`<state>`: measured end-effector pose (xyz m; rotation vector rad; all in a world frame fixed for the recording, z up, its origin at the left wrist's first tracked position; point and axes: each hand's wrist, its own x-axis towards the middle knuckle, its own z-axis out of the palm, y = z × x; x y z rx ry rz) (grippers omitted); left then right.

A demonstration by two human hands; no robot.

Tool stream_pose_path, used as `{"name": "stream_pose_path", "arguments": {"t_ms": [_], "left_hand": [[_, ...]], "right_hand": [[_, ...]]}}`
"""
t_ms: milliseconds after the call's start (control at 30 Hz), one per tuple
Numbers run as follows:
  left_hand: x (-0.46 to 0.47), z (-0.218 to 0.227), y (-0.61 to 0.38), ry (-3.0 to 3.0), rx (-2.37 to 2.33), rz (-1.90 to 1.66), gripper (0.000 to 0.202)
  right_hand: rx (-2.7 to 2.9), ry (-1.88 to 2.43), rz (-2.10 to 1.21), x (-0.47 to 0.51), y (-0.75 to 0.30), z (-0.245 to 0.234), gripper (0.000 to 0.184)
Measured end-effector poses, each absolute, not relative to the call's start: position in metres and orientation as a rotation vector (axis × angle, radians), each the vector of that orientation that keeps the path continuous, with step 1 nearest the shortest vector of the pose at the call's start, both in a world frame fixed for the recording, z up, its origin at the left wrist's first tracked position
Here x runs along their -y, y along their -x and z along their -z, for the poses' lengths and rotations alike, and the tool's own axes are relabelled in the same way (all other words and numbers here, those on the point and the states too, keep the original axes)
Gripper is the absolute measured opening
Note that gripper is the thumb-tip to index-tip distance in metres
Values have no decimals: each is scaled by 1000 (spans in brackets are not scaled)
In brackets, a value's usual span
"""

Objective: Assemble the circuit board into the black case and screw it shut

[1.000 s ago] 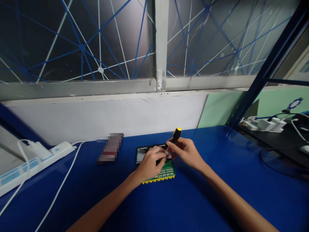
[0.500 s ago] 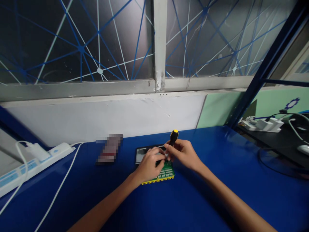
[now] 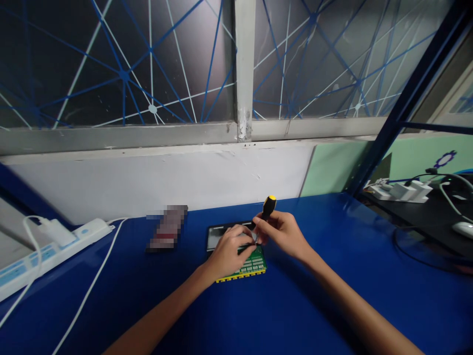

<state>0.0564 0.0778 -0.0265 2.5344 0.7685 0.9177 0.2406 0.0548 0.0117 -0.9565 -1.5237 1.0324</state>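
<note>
Blue tabletop (image 3: 288, 320) bears a green board (image 3: 255, 262), any lettering illegibly small.

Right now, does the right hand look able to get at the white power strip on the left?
Probably not easily: the right hand holds the screwdriver, and the left hand, over the green circuit board, is between it and the white power strip.

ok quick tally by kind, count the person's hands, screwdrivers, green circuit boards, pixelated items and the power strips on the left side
Hands: 2, the left hand and the right hand
Screwdriver: 1, in the right hand
Green circuit board: 1
Pixelated item: 1
White power strip on the left: 1
Total: 6
</note>
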Motion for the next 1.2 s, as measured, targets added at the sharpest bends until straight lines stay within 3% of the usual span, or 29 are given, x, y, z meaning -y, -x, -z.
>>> {"name": "stream_pose_path", "arguments": {"t_ms": [433,633,833,1033,1200], "left_hand": [[-55,21,-82,-2683,-893,-799,13],[-52,19,-87,-2722,-921,-784,33],[-62,7,-66,-2687,-936,-874,37],[-45,7,-20,-2603,-972,-1008,27],[-30,18,3,-2633,-973,-894,30]], "right_hand": [[1228,963,-659,-52,-260,-34,25],[1240,967,-645,-53,-258,-33,25],[1299,977,-719,-51,-255,-33,27],[1404,888,-977,-40,-233,-27,23],[1581,884,-1059,-29,-206,-14,27]]}}
